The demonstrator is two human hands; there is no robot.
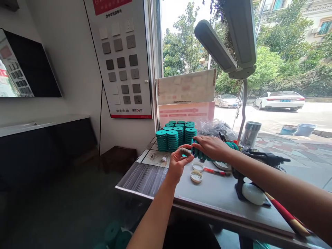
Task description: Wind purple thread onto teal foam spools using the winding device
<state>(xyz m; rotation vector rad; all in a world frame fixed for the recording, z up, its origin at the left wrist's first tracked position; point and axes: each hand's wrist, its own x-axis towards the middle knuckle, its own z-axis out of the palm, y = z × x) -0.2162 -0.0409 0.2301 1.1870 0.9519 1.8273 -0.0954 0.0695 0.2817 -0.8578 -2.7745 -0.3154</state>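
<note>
My right hand (pixel 211 147) lies over a sideways row of teal ring-shaped spools (pixel 203 155), its fingers curled round their near end. Just left of it, my left hand (pixel 178 162) is closed in a pinch close to the end spool. A grey-brown wrap (pixel 185 151) covers one of its fingers. Whatever sits between those fingertips is too small to make out. Below the hands are a white ring-shaped lid (pixel 198 167), a small round dish (pixel 196 176) holding tiny bits, and a red-handled brush (pixel 215 171).
Several stacks of teal spools (pixel 167 140) stand at the back of the table by the window. A lamp (pixel 243 103) rises on the right, near a clear-walled jar (pixel 251 134). A white rounded object (pixel 252 193) sits front right, beside a red stick (pixel 282 211).
</note>
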